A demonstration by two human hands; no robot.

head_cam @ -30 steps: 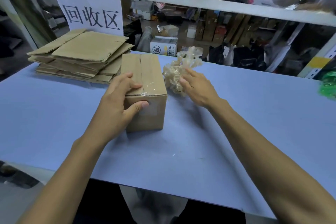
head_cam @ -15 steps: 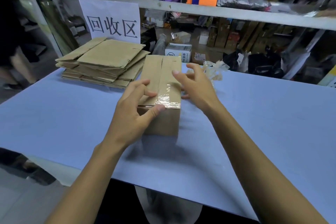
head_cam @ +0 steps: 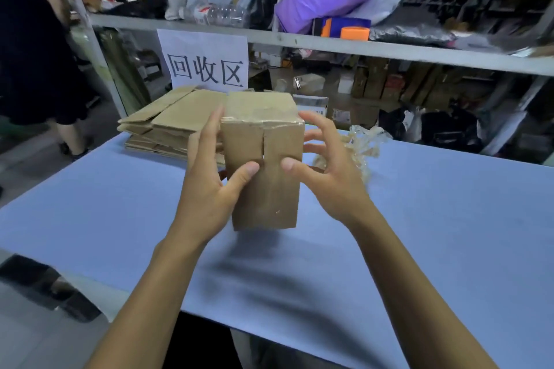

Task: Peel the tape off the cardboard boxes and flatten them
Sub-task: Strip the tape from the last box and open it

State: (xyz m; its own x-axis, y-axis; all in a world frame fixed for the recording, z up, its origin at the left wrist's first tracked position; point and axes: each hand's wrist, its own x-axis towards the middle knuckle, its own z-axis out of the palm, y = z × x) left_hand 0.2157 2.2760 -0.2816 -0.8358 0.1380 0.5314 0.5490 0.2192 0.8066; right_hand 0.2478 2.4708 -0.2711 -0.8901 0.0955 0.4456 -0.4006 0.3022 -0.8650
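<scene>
— Cardboard box (head_cam: pixel 263 165), where was it?
— Lifted clear of the blue surface (head_cam: pixel 449 219), upended, its seamed face turned toward the camera and clear tape (head_cam: pixel 260 115) wrapped over its top end.
— Hands?
— The left hand (head_cam: pixel 207 189) gripped the box's left side, thumb pressed on the front face beside the seam, fingers reaching up along the edge. The right hand (head_cam: pixel 332 171) had its thumb tip on the front face at the right of the seam; its fingers were spread and curled just beside the right edge, and I could not tell whether they touched.
— What else lay around?
— A stack of flattened cardboard (head_cam: pixel 174 123) sat behind the left hand, below a paper sign (head_cam: pixel 207 60). A wad of peeled tape (head_cam: pixel 359 144) lay on the surface behind the right hand.
</scene>
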